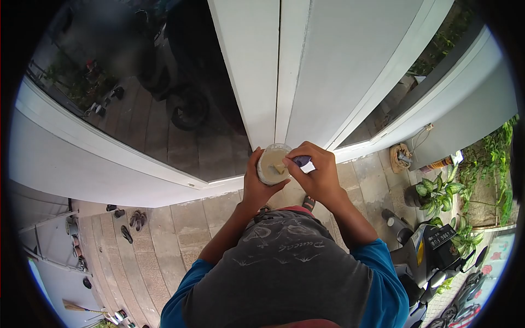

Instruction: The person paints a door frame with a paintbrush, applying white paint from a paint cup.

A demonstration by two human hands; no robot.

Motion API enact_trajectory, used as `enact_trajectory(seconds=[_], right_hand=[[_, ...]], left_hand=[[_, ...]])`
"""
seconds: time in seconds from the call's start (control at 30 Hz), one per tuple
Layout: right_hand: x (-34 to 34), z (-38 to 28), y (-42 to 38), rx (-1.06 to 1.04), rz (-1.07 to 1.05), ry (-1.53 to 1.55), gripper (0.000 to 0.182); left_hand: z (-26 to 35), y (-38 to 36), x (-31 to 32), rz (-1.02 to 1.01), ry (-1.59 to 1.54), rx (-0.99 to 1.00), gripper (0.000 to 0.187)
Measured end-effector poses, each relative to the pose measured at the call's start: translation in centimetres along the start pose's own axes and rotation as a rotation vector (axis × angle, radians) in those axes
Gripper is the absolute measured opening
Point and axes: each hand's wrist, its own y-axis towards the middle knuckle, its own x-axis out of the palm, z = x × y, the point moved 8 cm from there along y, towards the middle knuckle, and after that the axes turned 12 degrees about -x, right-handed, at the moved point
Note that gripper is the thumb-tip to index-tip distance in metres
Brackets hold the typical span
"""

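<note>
My left hand (256, 177) is wrapped round a clear plastic cup (260, 164) with a cloudy, beige-grey liquid (269, 158) inside. My right hand (317, 168) grips what looks like a paintbrush by its dark purple handle (302, 160). The brush's pale, yellowish tip (279, 169) is down inside the cup, at the liquid. Both hands are in front of my chest, close to a white door frame (268, 104). My right fingers partly cover the handle and the cup's right rim.
Dark glass panes (213, 147) flank the white frame. Several sandals (138, 220) lie on the tiled floor (164, 240) at left. At right are a parked motorbike (421, 251), a potted plant (435, 194) and an open bag (401, 157) by the wall.
</note>
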Motion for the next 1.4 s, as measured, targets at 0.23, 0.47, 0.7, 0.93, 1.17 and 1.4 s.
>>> enact_trajectory(seconds=[0.23, 0.47, 0.7, 0.93, 1.17, 1.4], right_hand=[[-3.2, 5.7, -2.9, 0.348, 0.450, 0.412, 0.011], [-6.5, 9.2, -3.6, 0.318, 0.778, 0.688, 0.009], [-8.6, 4.2, 0.0, 0.013, 0.789, 0.162, 0.006], [-6.4, 0.0, 2.9, -0.399, 0.602, -0.224, 0.014], [-4.1, 0.2, 2.8, -0.470, 0.549, -0.362, 0.018], [-4.1, -0.1, 1.6, -0.412, 0.562, -0.363, 0.021]], left_hand=[[-1.7, 0.2, -0.1, 0.057, 0.042, 0.049, 0.119], [-1.9, 0.3, -0.2, 0.048, -0.030, 0.002, 0.118], [-1.7, -0.6, -1.6, 0.086, -0.001, 0.034, 0.118], [-2.2, -1.3, -2.8, 0.094, -0.004, 0.014, 0.116], [-2.5, -1.8, -3.9, 0.117, 0.033, 0.002, 0.115], [-3.5, -2.1, -4.8, 0.132, 0.028, -0.051, 0.114]])
